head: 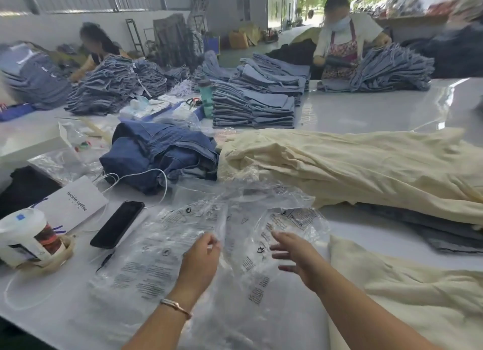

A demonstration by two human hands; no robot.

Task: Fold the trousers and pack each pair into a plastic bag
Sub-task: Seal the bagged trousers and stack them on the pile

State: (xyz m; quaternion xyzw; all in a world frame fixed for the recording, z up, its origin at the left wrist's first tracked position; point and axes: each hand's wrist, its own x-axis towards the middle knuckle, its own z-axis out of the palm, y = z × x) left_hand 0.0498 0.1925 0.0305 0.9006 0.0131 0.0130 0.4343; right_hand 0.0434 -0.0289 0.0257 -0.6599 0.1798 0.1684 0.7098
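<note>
Left hand point(201, 258) pinching a crinkled, clear printed plastic bag point(162, 245); right hand point(295, 258) loose-fingered, empty, beside soft cream trousers point(352, 166).

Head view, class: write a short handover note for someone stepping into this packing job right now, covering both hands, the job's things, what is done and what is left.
Left hand: pinching the edge of a clear printed plastic bag from the loose spread of bags on the white table.
Right hand: open, fingers spread, holding nothing, reaching over a second bag.
Cream trousers: piled unfolded beyond the bags; another cream piece lies near the right arm.
Done: no bagged pair is visible near the hands.
Left: open a bag, fold a cream pair, slide it in, repeat.
</note>
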